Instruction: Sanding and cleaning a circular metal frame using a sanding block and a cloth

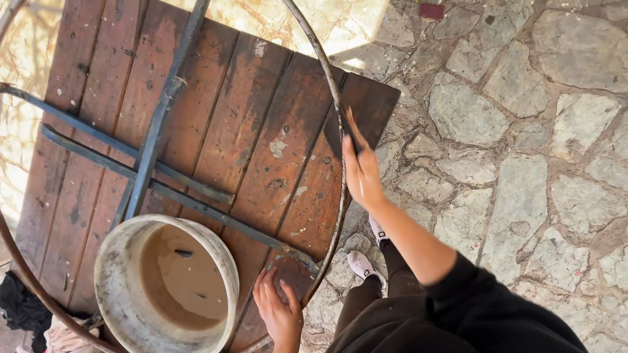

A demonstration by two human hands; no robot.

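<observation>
Far left: cloth heap [26,314] at the bottom left edge, dark and pale fabric, half out of frame.

Lower left: bucket [167,287] sits on the tabletop [242,117], open top, muddy brown liquid inside with a small dark object in it. It rests on or against the crossed metal bars [150,163] that span the planks; contact point hidden.

Metal ring [340,150] runs around the plank tabletop, arcing from top centre down the right side to bottom centre, and round the far left edge.

Bottom centre: left hand [281,310] lies flat on the planks just inside the ring, fingers spread and open, gripping nothing.

Right of centre: right hand [361,171] is on the ring at the tabletop's right edge, fingers extended along the rim. Whether they wrap it, can't tell.

Judgement: step in hand looks like feeling or steadying the ring against the planks. Any shift of the ring calls for a real grip with the right hand.

In the way: bucket and bars load the tabletop. Person's shoes [363,265] stand on the stone paving [523,163] close under the ring.
</observation>
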